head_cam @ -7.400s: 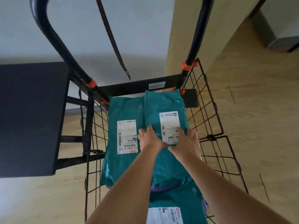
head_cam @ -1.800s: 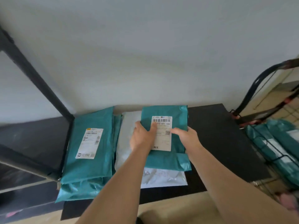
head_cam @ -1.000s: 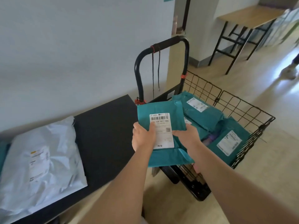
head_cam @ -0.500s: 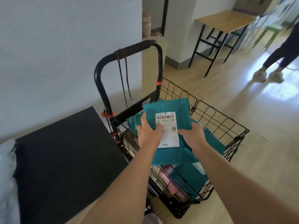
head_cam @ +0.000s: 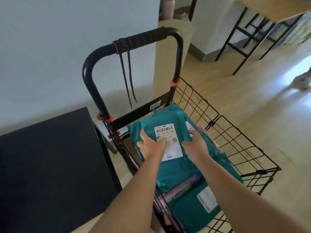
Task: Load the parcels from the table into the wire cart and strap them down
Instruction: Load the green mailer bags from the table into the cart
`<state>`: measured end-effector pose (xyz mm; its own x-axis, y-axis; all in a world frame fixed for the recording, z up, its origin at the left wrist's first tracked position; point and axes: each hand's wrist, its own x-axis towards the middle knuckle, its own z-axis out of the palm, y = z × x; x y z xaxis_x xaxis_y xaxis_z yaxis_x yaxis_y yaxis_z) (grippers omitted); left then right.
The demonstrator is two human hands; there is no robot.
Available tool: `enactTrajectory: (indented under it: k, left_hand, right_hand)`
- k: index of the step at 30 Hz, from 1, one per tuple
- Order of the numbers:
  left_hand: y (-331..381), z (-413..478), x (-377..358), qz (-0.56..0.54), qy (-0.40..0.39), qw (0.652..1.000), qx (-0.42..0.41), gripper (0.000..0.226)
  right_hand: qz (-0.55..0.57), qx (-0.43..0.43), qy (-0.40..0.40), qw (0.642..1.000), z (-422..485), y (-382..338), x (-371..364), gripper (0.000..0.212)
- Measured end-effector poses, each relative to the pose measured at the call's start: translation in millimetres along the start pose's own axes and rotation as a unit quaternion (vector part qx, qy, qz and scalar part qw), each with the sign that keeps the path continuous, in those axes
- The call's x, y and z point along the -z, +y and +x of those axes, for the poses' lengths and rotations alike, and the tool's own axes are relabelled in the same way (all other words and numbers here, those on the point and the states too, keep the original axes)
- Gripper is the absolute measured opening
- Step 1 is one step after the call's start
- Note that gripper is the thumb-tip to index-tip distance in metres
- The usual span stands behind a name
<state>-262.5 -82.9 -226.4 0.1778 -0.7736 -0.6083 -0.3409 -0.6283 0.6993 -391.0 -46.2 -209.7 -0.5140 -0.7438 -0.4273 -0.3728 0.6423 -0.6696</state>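
Observation:
I hold a teal parcel [head_cam: 149, 126] with a white barcode label low over the back of the black wire cart [head_cam: 236, 132], on top of other teal parcels. My left hand [head_cam: 151, 145] grips its left edge and my right hand [head_cam: 196, 143] grips its right edge. Nearer me in the cart lie another teal parcel [head_cam: 190, 209] and a pink parcel [head_cam: 180, 188]. A dark strap [head_cam: 127, 78] hangs in two loose ends from the wrapped cart handle [head_cam: 144, 37].
The black table [head_cam: 50, 157] stands at the left, touching the cart's side. A beige column [head_cam: 165, 61] rises behind the cart. A wooden table on black legs [head_cam: 249, 29] is at the back right, and a person's shoe [head_cam: 303, 79] shows at the right edge.
I lifted the teal parcel off the table, swung it right over the cart, and have now lowered it onto the parcels at the back of the cart.

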Motion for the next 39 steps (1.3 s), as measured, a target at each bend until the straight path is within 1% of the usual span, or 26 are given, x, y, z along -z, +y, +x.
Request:
enactTrajectory:
  k: [4, 8, 11, 14, 17, 22, 24, 26, 28, 31, 35, 39]
  left_hand:
    - [-6, 17, -12, 0.016, 0.055, 0.998, 0.04, 0.098]
    - [-24, 33, -26, 0.001, 0.103, 0.991, 0.083, 0.099]
    - [-36, 42, -37, -0.008, 0.111, 0.989, 0.098, 0.102]
    - [-46, 52, -47, -0.006, 0.102, 0.988, 0.113, 0.105]
    - [-51, 56, -55, 0.025, 0.089, 0.985, 0.143, 0.107]
    - [-59, 55, -62, 0.128, 0.081, 0.976, 0.159, 0.1]
    - [-62, 56, -64, 0.145, 0.077, 0.973, 0.162, 0.1]
    - [-64, 59, -65, 0.15, 0.077, 0.972, 0.164, 0.103]
    - [-66, 62, -67, 0.151, 0.078, 0.972, 0.16, 0.105]
    - [-66, 63, -67, 0.158, 0.077, 0.972, 0.154, 0.105]
    - [-66, 58, -68, 0.157, 0.072, 0.974, 0.147, 0.101]
    - [-64, 45, -66, 0.165, 0.073, 0.975, 0.127, 0.096]
  right_hand:
    - [-0.029, 0.016, -0.079, 0.996, 29, 4, -21, 0.059]
    - [-0.062, 0.048, -0.15, 0.986, 54, 18, -42, 0.064]
    - [-0.081, 0.061, -0.183, 0.978, 66, 29, -52, 0.066]
    - [-0.095, 0.059, -0.214, 0.97, 75, 38, -57, 0.068]
    - [-0.125, 0.058, -0.24, 0.961, 80, 45, -62, 0.066]
    - [-0.183, 0.069, -0.272, 0.942, 81, 48, -71, 0.066]
    - [-0.196, 0.072, -0.284, 0.936, 82, 47, -72, 0.06]
    - [-0.197, 0.073, -0.297, 0.931, 84, 48, -74, 0.05]
    - [-0.189, 0.079, -0.306, 0.929, 85, 51, -76, 0.047]
    - [-0.17, 0.092, -0.301, 0.934, 84, 54, -77, 0.046]
    - [-0.17, 0.101, -0.29, 0.937, 80, 50, -74, 0.038]
    - [-0.18, 0.111, -0.258, 0.943, 75, 43, -62, 0.045]
